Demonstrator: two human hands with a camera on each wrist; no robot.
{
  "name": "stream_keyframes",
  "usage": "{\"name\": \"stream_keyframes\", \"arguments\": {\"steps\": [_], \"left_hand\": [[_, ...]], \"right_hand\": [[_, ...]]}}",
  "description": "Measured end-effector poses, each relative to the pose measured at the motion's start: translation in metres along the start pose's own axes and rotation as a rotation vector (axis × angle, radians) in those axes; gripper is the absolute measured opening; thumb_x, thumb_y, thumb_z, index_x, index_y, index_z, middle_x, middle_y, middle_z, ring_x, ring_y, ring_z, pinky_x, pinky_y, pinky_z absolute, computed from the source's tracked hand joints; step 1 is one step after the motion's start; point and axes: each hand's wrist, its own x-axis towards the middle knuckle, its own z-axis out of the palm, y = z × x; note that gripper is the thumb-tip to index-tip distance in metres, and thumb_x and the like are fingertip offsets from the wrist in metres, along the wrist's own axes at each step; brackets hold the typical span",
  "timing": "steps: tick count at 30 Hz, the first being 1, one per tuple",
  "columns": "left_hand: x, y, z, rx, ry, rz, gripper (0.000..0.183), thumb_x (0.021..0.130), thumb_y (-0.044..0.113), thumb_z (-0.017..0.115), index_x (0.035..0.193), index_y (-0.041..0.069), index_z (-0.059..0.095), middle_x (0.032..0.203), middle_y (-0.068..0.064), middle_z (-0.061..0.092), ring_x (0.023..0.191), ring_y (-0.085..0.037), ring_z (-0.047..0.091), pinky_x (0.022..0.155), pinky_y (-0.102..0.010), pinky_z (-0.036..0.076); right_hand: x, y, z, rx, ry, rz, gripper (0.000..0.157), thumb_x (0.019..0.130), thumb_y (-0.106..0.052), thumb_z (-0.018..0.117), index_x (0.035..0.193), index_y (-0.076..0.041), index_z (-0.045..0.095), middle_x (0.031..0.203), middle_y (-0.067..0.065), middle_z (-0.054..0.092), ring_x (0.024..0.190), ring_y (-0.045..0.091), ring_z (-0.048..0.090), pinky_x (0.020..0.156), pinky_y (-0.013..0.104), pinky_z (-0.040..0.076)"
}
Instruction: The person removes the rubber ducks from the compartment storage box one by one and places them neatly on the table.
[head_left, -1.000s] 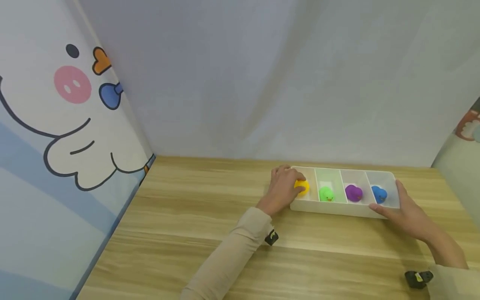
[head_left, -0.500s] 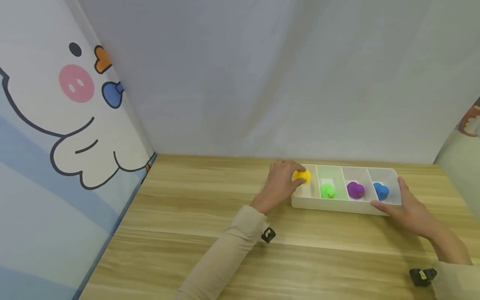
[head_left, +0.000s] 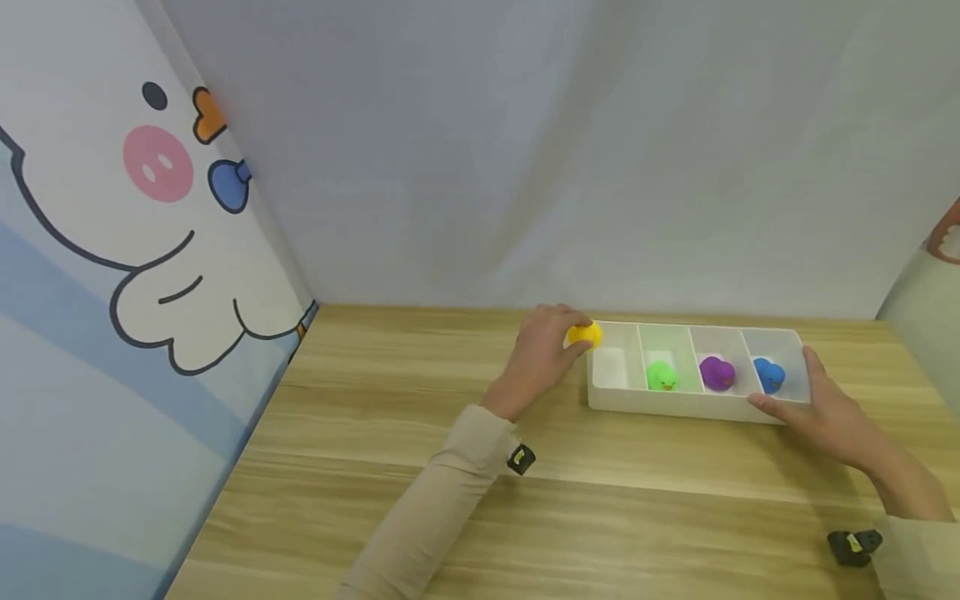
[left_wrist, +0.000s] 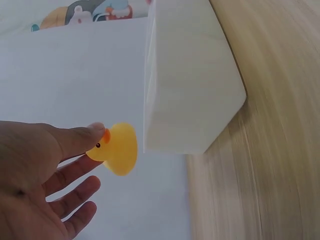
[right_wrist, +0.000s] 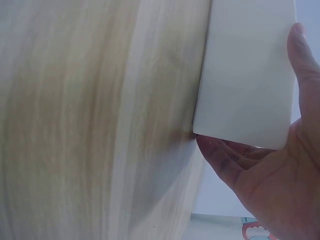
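Between thumb and fingers my left hand [head_left: 537,354] pinches a yellow rubber duck [left_wrist: 121,149], just off the upper left corner of a white divided box [head_left: 675,403]. In the left wrist view the duck hangs beside the box's end wall. The box's leftmost compartment is bare. A green duck [head_left: 662,376], a purple duck [head_left: 717,373] and a blue duck [head_left: 769,375] sit in the other compartments, one in each. My right hand [head_left: 836,421] grips the box's right end, thumb on the front rim; in the right wrist view its fingers bend round the end wall.
The box stands on a wood-grain table [head_left: 525,517] near its back edge. A pale cloth wall [head_left: 480,167] rises behind. At the left is a panel [head_left: 67,333] with a printed cartoon, and a pale panel also borders the right side.
My left hand has lifted the yellow duck out of the leftmost compartment and carried it up and left past the rim. The right hand keeps its grip on the box.
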Motion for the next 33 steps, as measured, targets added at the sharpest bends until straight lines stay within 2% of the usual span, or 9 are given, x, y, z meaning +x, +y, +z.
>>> {"name": "stream_keyframes", "arguments": {"steps": [3, 8, 15, 20, 24, 33], "left_hand": [[0.0, -0.009, 0.0, 0.006, 0.003, -0.014, 0.03, 0.094, 0.023, 0.074, 0.122, 0.011, 0.073, 0.126, -0.003, 0.074, 0.117, -0.022, 0.065, 0.104, -0.036, 0.049], [0.0, -0.024, 0.001, 0.006, -0.002, -0.051, 0.03, 0.093, 0.02, 0.075, 0.121, 0.009, 0.073, 0.127, -0.006, 0.073, 0.121, -0.024, 0.065, 0.109, -0.038, 0.049], [-0.003, -0.04, 0.01, 0.008, -0.042, -0.124, 0.03, 0.093, 0.018, 0.075, 0.121, 0.008, 0.074, 0.126, -0.007, 0.074, 0.124, -0.026, 0.064, 0.113, -0.043, 0.047], [-0.005, -0.047, 0.016, 0.009, -0.064, -0.168, 0.03, 0.093, 0.017, 0.075, 0.12, 0.008, 0.074, 0.125, -0.008, 0.074, 0.123, -0.027, 0.065, 0.112, -0.045, 0.046], [-0.005, -0.052, 0.019, 0.02, -0.071, -0.172, 0.028, 0.092, 0.016, 0.075, 0.119, 0.006, 0.074, 0.122, -0.009, 0.076, 0.119, -0.027, 0.067, 0.109, -0.043, 0.049], [-0.004, -0.06, 0.03, 0.022, -0.096, -0.197, 0.028, 0.093, 0.016, 0.075, 0.119, 0.005, 0.074, 0.122, -0.01, 0.075, 0.117, -0.03, 0.067, 0.107, -0.047, 0.049]], "right_hand": [[0.003, 0.002, 0.0, -0.006, 0.001, -0.002, 0.113, 0.1, -0.049, 0.059, 0.158, -0.003, -0.025, 0.151, 0.051, 0.018, 0.131, 0.073, 0.031, 0.1, 0.084, 0.029], [0.009, 0.004, -0.001, -0.001, -0.006, -0.008, 0.113, 0.1, -0.049, 0.059, 0.157, -0.003, -0.026, 0.153, 0.052, 0.014, 0.132, 0.074, 0.028, 0.101, 0.085, 0.027], [0.016, 0.008, -0.001, 0.002, -0.017, -0.001, 0.113, 0.1, -0.051, 0.059, 0.158, -0.006, -0.027, 0.152, 0.05, 0.017, 0.132, 0.072, 0.029, 0.101, 0.085, 0.027], [0.02, 0.011, -0.001, 0.01, -0.034, 0.004, 0.114, 0.1, -0.052, 0.059, 0.157, -0.006, -0.028, 0.155, 0.05, 0.013, 0.134, 0.073, 0.026, 0.102, 0.085, 0.026], [0.025, 0.015, 0.0, 0.019, -0.049, 0.006, 0.114, 0.1, -0.053, 0.057, 0.156, -0.006, -0.03, 0.156, 0.05, 0.007, 0.136, 0.073, 0.022, 0.103, 0.085, 0.023], [0.038, 0.021, 0.003, 0.025, -0.045, -0.015, 0.114, 0.1, -0.052, 0.059, 0.158, -0.007, -0.028, 0.153, 0.049, 0.015, 0.133, 0.072, 0.027, 0.101, 0.086, 0.026]]}}
